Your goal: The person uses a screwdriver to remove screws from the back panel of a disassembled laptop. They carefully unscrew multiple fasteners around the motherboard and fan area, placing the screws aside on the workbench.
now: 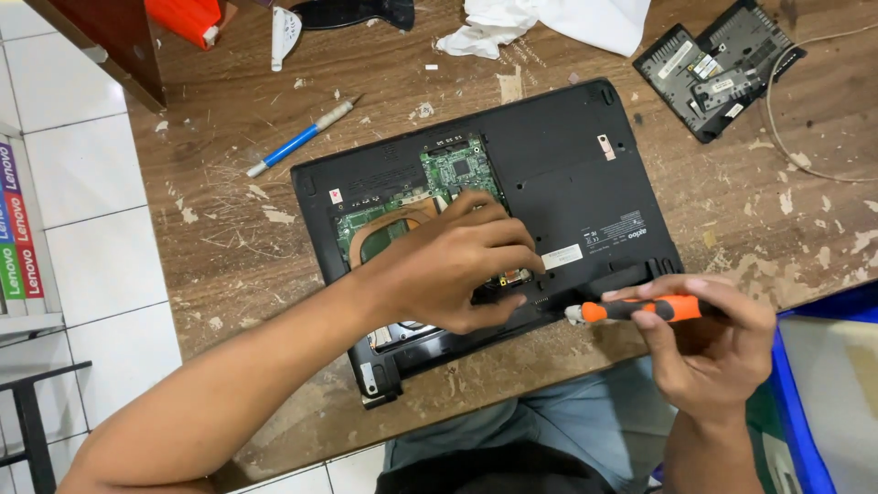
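Note:
A black laptop (pixel 567 174) lies upside down on the worn wooden table (pixel 229 238), its bottom panel off and a green circuit board (pixel 457 169) exposed. My left hand (pixel 448 265) rests inside the opened bay, fingers curled over the board's near part; what the fingertips touch is hidden. My right hand (pixel 704 343) grips an orange and black screwdriver (pixel 640 309), held sideways with its tip pointing left at the laptop's near edge, close to my left hand.
A blue and white pen-like tool (pixel 297 139) lies left of the laptop. A removed black cover (pixel 718 69) and a thin cable (pixel 777 128) sit at the back right. White cloth (pixel 549 23) is at the back. A blue bin (pixel 805 412) stands at the right.

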